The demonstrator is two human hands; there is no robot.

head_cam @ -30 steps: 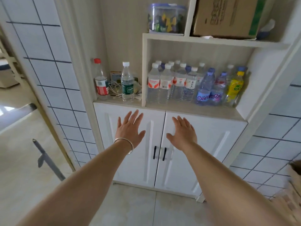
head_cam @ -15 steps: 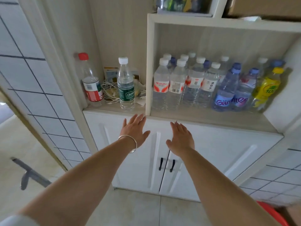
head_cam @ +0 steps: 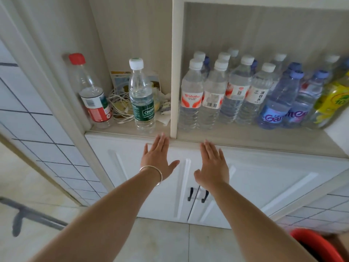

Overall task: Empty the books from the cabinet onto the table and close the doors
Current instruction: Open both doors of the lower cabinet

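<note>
We see both arms stretched forward toward a white cabinet (head_cam: 151, 195) with its two doors closed. The left door (head_cam: 132, 182) and right door (head_cam: 264, 186) meet at a seam flanked by two short black handles (head_cam: 191, 194); neither is being touched.

Left hand (head_cam: 157, 159): grip spread flat, fingers straight and pointing up, thumb out to the side, holding nothing. It sits in front of the upper part of the left door, fingertips reaching the shelf edge. We cannot tell whether the palm touches the door. A thin silver bangle (head_cam: 153, 173) circles that wrist.

Right hand (head_cam: 212, 165): grip likewise spread, fingers straight, thumb angled inward, empty. It lies over the top of the right door, just beside the seam; contact with the door is uncertain.

No books are visible; the space behind the doors is hidden.

The open shelf (head_cam: 245, 140) above the doors carries a cluster of clear water bottles (head_cam: 226, 91) in the right bay, with blue-tinted ones and a yellow-labelled one (head_cam: 334, 99) at the far right. In the left bay stand a red-capped bottle (head_cam: 92, 95), a green-labelled bottle (head_cam: 142, 99) and a tangle of white cable (head_cam: 119, 108). A red container (head_cam: 317, 244) shows at lower right on the tiled floor (head_cam: 160, 242).
</note>
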